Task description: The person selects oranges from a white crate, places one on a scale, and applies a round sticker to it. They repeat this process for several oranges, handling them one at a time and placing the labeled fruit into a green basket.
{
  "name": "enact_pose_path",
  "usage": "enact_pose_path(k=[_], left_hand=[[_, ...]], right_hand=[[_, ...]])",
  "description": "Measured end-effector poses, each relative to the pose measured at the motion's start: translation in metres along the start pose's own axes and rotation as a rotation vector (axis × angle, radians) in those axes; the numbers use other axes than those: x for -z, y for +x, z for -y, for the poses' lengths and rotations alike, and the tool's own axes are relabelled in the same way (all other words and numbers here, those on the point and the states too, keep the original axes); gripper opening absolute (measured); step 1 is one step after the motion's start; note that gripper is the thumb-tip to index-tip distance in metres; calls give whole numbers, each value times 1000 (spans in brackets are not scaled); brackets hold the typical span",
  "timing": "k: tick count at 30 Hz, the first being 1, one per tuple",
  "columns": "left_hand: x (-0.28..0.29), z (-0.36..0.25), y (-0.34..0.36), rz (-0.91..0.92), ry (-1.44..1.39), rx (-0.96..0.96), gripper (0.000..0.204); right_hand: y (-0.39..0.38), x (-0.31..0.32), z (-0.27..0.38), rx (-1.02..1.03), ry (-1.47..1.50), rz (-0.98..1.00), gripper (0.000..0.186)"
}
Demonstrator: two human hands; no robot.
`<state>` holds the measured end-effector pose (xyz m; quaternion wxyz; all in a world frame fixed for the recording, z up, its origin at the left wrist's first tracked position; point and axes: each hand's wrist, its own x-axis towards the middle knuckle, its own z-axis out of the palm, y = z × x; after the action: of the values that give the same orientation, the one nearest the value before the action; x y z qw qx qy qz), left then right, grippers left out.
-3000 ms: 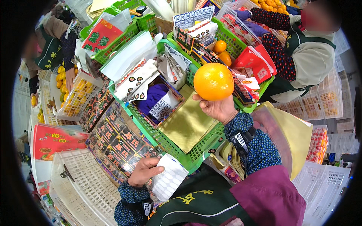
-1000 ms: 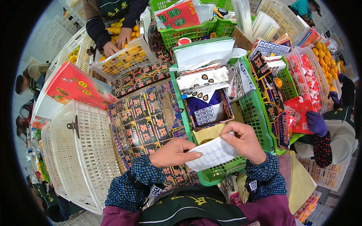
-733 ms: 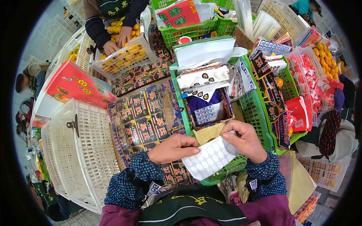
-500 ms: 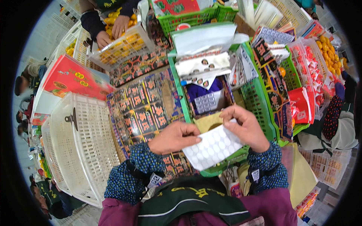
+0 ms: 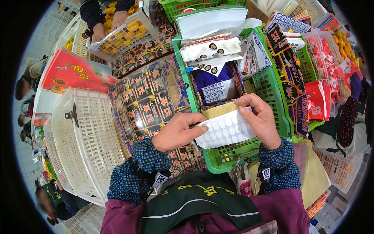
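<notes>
My left hand (image 5: 177, 132) pinches the left edge of a white sheet of oval stickers (image 5: 226, 130) between thumb and fingers. At the sheet's upper right corner, my right hand (image 5: 261, 123) grips it with thumb and index finger. A strip of tan paper (image 5: 219, 110) shows along the far edge of the sheet. Both hands hold the sheet over the near end of a green plastic basket (image 5: 269, 105). Inside that basket, a box contains purple cloth (image 5: 210, 80) and a sheet of dark-printed labels (image 5: 218, 92), just beyond my hands.
White plastic crates (image 5: 97, 132) stand at left beside black patterned packages (image 5: 150, 105). A co-worker's hands (image 5: 117, 21) reach into a crate of yellow fruit (image 5: 132, 33). Stacked papers (image 5: 210, 25) rise at the basket's back; red packets (image 5: 317, 101) lie at right.
The sticker sheet has gone from slanted to nearly level and moved slightly away from me. My right hand has shifted a little, still at its corner. The view has tilted slightly.
</notes>
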<state>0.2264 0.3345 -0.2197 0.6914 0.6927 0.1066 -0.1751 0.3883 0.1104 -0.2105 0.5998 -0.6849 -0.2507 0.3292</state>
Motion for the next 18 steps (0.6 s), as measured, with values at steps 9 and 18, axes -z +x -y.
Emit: enact_pose_path(k=[9, 18], left_hand=[[-1, -5, -2, -74, 114, -45, 31], [-16, -13, 13, -2, 54, -90, 29]], right_hand=[[1, 9, -4, 0, -49, 54, 14], [3, -21, -1, 100, -188, 185, 17]])
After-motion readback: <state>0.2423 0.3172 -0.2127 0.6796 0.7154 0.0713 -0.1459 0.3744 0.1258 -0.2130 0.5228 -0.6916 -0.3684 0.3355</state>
